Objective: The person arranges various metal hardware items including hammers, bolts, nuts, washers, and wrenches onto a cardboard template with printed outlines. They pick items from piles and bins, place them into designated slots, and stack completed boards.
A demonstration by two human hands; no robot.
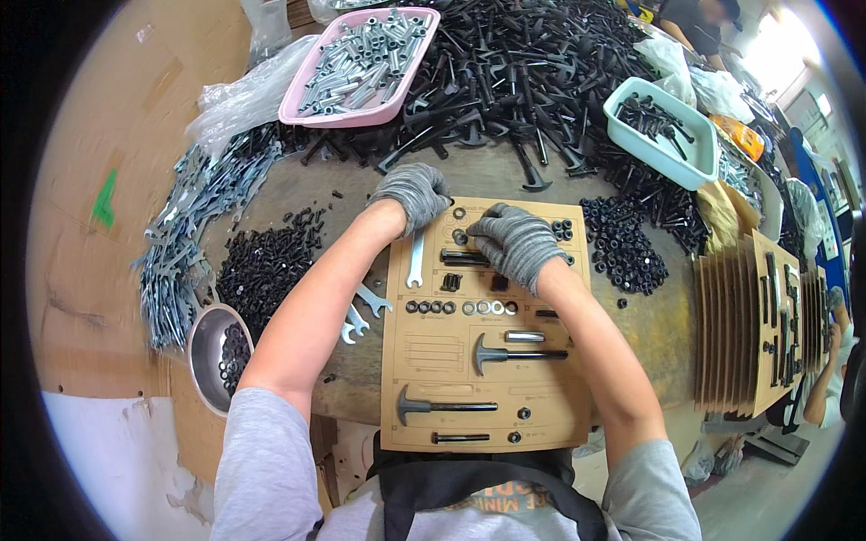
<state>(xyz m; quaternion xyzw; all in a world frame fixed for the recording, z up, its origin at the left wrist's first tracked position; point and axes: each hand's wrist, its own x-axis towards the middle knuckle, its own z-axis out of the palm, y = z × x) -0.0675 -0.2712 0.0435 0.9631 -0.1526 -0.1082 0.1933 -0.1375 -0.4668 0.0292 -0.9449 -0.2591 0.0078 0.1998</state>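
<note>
Cardboard (541,376), flat, brown, mid-frame, likely being filled. Grey-gloved left hand (413,196), right hand (520,242): fingers curled, hold unclear. Next, maybe press.

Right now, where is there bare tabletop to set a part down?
Mainly on the right: the tabletop below the black nuts and left of the stacked boards. A smaller patch lies between the left hand and the black screw pile. Crowded: the far side, under heaped black T-shaped parts, and the left edge, under flat wrenches.
</note>
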